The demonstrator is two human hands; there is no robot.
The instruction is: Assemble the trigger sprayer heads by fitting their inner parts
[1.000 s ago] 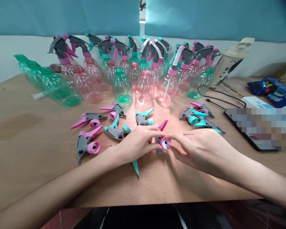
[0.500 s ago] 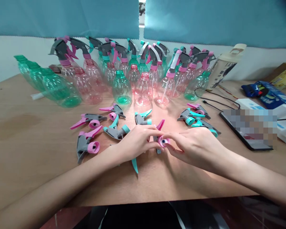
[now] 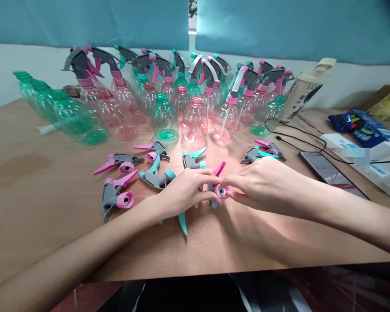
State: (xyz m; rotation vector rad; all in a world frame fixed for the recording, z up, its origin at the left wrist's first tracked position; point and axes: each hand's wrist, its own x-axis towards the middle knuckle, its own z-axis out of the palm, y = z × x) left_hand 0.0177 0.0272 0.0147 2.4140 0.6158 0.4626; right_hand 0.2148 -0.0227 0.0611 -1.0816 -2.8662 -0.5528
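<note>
Between my hands is a grey-and-pink trigger spray head (image 3: 221,191), its pink collar opening turned toward me and its pink trigger pointing up. My left hand (image 3: 189,190) is closed on it from the left, thumb and fingertips at the collar. From the right, my right hand (image 3: 261,183) pinches the same collar with thumb and forefinger. Under my left hand lies a turquoise-trigger spray head (image 3: 183,223), mostly covered. A turquoise-and-grey spray head (image 3: 157,178) sits just left of that hand, and another spray head (image 3: 192,160) lies behind it.
Pink-triggered spray heads (image 3: 119,195) lie to the left, more spray heads (image 3: 254,154) behind my right hand. Several clear green and pink bottles (image 3: 195,123) stand at the back, many with sprayers on. To the right are a phone (image 3: 331,173), cables, a white power strip (image 3: 347,149) and a tumbler (image 3: 307,93).
My right hand has turned, its back rising and its forearm swinging up over part of the phone and the right-hand spray heads. The pink collar stays pinched; the view has shifted slightly.
</note>
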